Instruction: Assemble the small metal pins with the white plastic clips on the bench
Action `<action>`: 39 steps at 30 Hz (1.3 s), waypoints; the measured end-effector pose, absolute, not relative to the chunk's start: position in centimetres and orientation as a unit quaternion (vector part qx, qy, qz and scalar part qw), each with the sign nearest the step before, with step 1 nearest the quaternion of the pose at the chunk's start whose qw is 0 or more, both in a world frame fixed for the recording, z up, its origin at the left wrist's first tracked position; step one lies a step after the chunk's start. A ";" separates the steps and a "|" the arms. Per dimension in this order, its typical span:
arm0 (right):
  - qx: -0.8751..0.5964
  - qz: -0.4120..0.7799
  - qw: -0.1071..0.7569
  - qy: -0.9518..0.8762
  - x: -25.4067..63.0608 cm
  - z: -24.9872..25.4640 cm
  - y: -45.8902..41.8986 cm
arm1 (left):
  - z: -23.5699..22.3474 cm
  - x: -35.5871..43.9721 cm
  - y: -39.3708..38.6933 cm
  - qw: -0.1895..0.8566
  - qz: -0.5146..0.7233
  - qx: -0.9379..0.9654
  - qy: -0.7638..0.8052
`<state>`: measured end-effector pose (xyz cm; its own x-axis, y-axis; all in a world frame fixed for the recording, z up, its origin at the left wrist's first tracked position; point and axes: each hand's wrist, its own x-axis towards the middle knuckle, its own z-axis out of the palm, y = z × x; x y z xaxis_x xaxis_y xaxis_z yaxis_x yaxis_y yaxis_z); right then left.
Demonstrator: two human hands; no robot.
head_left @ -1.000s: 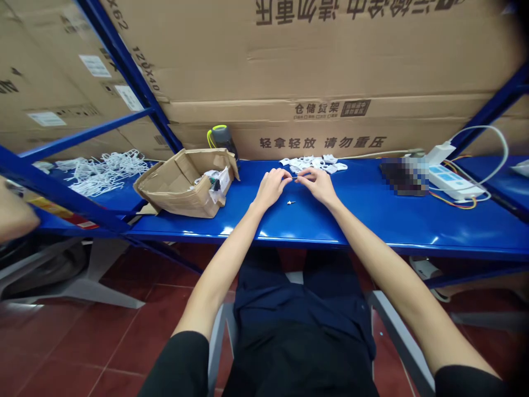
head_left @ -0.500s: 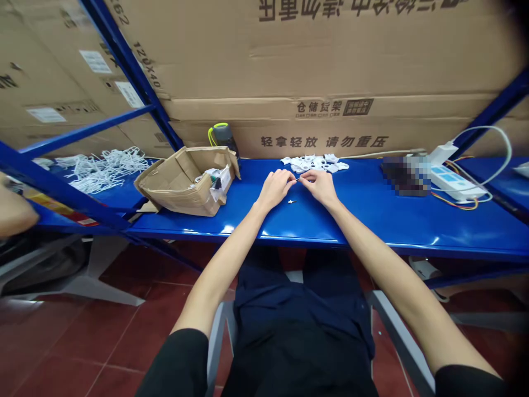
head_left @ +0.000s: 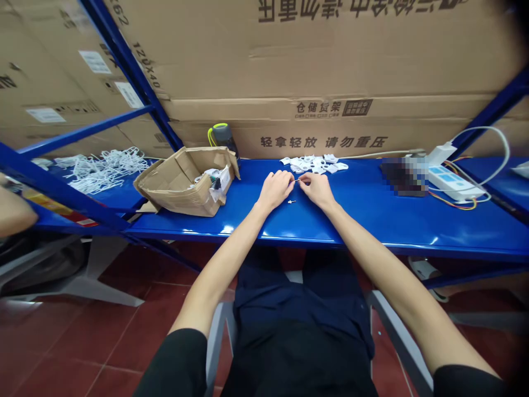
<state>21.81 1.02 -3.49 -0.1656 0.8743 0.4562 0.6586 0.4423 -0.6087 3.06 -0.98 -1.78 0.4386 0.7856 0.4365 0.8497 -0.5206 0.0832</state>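
While a small pale part (head_left: 292,202) lies nearer the front edge of the tabletop (head_left: 380,220), my left grip (head_left: 276,189) and right grip (head_left: 317,189) pinch a thin piece (head_left: 296,180) farther back, probably light, stiff, best held by its ends; white parts (head_left: 317,164) near the back edge limit reach; rightward looks freer.

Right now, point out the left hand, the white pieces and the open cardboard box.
Left hand (head_left: 276,190), head view: back of the hand.
White pieces (head_left: 317,162), head view: middle of the pile.
Cardboard box (head_left: 185,200), head view: front wall.
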 end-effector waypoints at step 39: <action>-0.413 0.413 0.524 -0.620 21.6 -3.5 0.8 | -1.5 2.9 -1.0 0.090 -0.285 -0.829 -0.472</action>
